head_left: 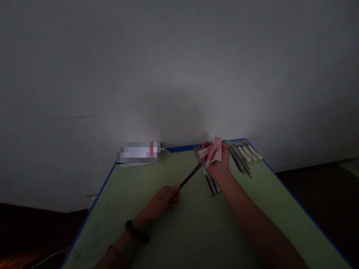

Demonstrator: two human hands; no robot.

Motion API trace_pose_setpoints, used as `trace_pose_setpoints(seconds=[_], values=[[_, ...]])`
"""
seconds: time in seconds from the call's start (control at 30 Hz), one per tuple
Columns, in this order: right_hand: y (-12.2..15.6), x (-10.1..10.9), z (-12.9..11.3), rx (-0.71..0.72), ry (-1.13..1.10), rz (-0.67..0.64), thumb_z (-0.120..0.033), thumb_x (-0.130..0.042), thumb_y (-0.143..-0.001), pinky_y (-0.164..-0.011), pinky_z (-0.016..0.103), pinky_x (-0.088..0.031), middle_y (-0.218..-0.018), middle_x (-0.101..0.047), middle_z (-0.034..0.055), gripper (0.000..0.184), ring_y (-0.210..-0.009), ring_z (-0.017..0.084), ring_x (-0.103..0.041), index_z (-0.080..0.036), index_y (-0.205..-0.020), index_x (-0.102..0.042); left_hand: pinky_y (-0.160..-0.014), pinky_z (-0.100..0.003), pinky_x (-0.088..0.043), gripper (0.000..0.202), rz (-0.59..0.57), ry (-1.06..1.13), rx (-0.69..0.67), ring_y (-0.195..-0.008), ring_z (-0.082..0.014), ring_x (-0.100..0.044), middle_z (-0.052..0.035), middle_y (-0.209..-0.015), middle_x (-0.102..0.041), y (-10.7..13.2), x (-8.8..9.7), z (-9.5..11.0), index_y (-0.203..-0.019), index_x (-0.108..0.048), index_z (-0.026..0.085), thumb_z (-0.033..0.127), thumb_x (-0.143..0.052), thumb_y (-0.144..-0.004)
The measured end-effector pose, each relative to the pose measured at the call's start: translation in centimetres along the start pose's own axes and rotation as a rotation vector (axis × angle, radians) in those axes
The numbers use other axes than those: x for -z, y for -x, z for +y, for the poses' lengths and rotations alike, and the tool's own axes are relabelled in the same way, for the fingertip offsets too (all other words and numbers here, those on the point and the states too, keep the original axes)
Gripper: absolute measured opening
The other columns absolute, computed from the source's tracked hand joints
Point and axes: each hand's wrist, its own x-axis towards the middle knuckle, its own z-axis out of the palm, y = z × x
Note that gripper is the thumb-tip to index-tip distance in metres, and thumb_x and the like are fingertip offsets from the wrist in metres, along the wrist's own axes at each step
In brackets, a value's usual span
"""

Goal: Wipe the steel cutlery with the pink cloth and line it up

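My left hand (165, 197) is closed round the handle end of a table knife (191, 176), which slants up and to the right over the table. Its far end reaches the pink and white cloth (213, 152), where folds hide the tip. Bunched in my right hand (223, 158), the cloth lies against the knife, with my fingers partly hidden behind it. Below the right hand, a few more knives (209, 183) lie on the table, partly covered. To the right of that hand are several dark-handled knives (240, 161) and several white-handled pieces of cutlery (246, 152).
The pale green table (134, 209) has a blue edge and stands against a grey wall (179, 67). At its back left rests a blurred-out, lit object (138, 152) with a white cable. Dark floor (305, 194) shows on both sides.
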Motion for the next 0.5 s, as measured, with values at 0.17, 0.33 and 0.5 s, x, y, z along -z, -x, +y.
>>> trace_pose_setpoints(seconds=[0.17, 0.33, 0.5], values=[[0.8, -1.0, 0.7, -0.012, -0.17, 0.002, -0.046, -0.037, -0.092, -0.047, 0.023, -0.046, -0.053, -0.062, 0.0007, 0.04, -0.049, 0.013, -0.06, -0.02, -0.071, -0.06, -0.05, -0.025, -0.028, 0.055, -0.011, -0.01, -0.001, -0.046, -0.0086, -0.031, 0.0055, -0.049, -0.037, 0.0, 0.3, -0.3, -0.055, -0.036, 0.02, 0.063, -0.03, -0.089], [3.4, -1.2, 5.2, 0.154, 0.213, -0.048, -0.066, -0.034, -0.089, -0.047, 0.022, -0.046, -0.057, -0.065, 0.0043, 0.061, -0.048, 0.012, -0.059, -0.016, -0.073, -0.066, -0.05, -0.024, -0.027, 0.056, 0.002, 0.014, -0.01, -0.046, -0.0087, -0.031, 0.0055, -0.048, -0.036, -0.2, 0.1, -0.4, -0.056, -0.035, 0.02, 0.063, -0.026, -0.09], [6.4, -0.6, 9.8, 0.016, 0.427, -0.173, -0.069, -0.039, -0.085, -0.05, 0.025, -0.048, -0.061, -0.068, 0.0078, 0.064, -0.051, 0.016, -0.062, -0.015, -0.071, -0.069, -0.047, -0.024, -0.026, 0.056, 0.07, 0.015, -0.002, -0.045, -0.009, -0.03, 0.0058, -0.05, -0.034, -0.4, 0.2, -0.4, -0.059, -0.035, 0.021, 0.067, -0.023, -0.088]])
